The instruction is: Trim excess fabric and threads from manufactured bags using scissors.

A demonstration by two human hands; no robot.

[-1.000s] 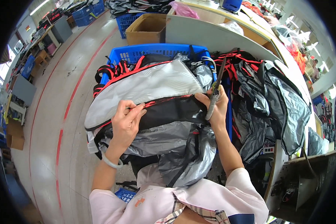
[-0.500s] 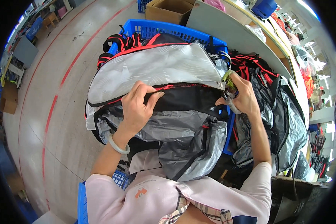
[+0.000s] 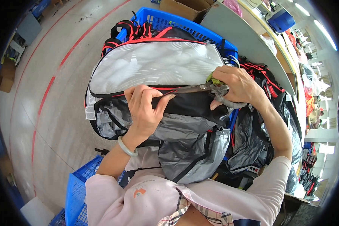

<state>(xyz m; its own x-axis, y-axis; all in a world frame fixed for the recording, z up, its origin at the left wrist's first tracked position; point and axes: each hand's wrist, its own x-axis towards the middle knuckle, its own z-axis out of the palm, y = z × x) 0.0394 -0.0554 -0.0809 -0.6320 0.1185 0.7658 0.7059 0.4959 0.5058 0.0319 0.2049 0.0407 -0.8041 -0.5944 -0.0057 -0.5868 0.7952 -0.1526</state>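
The person's left hand (image 3: 144, 113), knuckles up, pinches the edge of the black-and-silver fabric piece (image 3: 192, 106), thumb and forefinger pointing to the right. Just right of this pinch, the right hand (image 3: 239, 84) is wrapped around scissors (image 3: 190, 89), blades directed leftward along the red trim (image 3: 165, 89). It seems a cutting step; the next move probably calls for steady cloth. Beyond the grip stands a blue basket (image 3: 192, 25).

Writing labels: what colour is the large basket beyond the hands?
Blue basket; best in the head view.
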